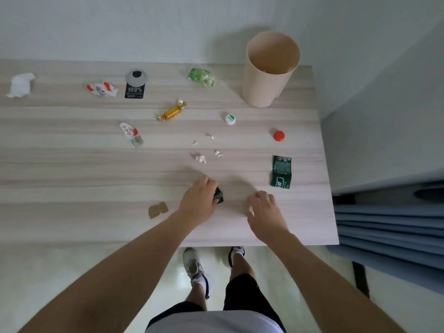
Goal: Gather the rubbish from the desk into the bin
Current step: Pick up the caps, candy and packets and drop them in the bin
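My left hand [198, 203] is closed around a small dark green wrapper [219, 195] near the desk's front edge. My right hand [264, 212] hovers just to its right, fingers curled and apart, holding nothing. The beige bin [266, 75] stands upright and open at the desk's far right corner. Rubbish lies scattered: a green packet [281, 171], red cap [279, 135], white cap [230, 118], gold candy wrapper [172, 111], light green crumpled wrapper [201, 77], small paper scraps [201, 158], and a brown card piece [157, 210].
Farther left on the wooden desk [72, 169] lie a black tag [135, 85], two red-and-white wrappers [102, 89], [131, 134] and a crumpled white tissue [21, 84]. A wall runs behind the desk. A blue curtain [389, 231] hangs to the right. My feet stand below the front edge.
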A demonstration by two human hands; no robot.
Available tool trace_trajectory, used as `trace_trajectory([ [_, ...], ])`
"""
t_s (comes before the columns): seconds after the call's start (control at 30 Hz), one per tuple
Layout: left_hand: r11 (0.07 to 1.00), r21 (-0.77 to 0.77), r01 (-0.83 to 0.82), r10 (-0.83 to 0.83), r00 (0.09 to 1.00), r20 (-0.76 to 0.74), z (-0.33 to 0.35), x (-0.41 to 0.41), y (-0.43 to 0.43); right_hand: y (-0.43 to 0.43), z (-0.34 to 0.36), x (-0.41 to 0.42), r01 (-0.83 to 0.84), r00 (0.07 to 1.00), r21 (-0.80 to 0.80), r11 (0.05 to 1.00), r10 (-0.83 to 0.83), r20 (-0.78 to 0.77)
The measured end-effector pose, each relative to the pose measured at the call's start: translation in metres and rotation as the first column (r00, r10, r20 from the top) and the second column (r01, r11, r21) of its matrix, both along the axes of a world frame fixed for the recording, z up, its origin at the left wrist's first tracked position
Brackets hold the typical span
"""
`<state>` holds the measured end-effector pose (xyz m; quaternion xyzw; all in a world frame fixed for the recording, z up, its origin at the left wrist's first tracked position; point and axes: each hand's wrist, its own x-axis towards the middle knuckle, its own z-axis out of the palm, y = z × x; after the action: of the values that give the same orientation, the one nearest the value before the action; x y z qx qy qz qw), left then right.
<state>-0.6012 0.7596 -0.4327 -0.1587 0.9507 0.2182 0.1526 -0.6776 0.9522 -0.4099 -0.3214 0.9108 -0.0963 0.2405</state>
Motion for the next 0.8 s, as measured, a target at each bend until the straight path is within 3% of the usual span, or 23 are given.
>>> trace_trajectory([
  [0.07, 1.000, 0.020, -0.011, 0.011, 1.000, 0.003, -0.002, 0.001, 0.002, 0.003, -0.002, -0.003, -0.076, 0.997, 0.025, 0.997, 0.076, 0.007],
  [0.2, 0.999, 0.031, -0.011, 0.011, 1.000, -0.003, 0.000, 0.004, 0.004, 0.010, -0.016, -0.007, -0.002, 0.993, 0.079, 0.997, -0.008, 0.119],
  [0.53, 0.981, 0.112, -0.156, 0.154, 0.988, 0.025, 0.024, 0.016, -0.016, 0.000, 0.006, -0.020, 0.071, 0.994, 0.022, 0.997, -0.073, 0.080],
  [0.63, 0.960, 0.056, -0.275, 0.274, 0.961, 0.029, 0.029, 0.027, -0.030, -0.005, 0.016, -0.026, 0.054, 0.997, 0.067, 0.996, -0.057, 0.051],
  [0.8, 0.952, -0.022, -0.306, 0.306, 0.952, 0.001, 0.036, 0.049, -0.049, -0.006, 0.028, -0.040, 0.107, 0.994, 0.076, 0.991, -0.109, 0.031],
])
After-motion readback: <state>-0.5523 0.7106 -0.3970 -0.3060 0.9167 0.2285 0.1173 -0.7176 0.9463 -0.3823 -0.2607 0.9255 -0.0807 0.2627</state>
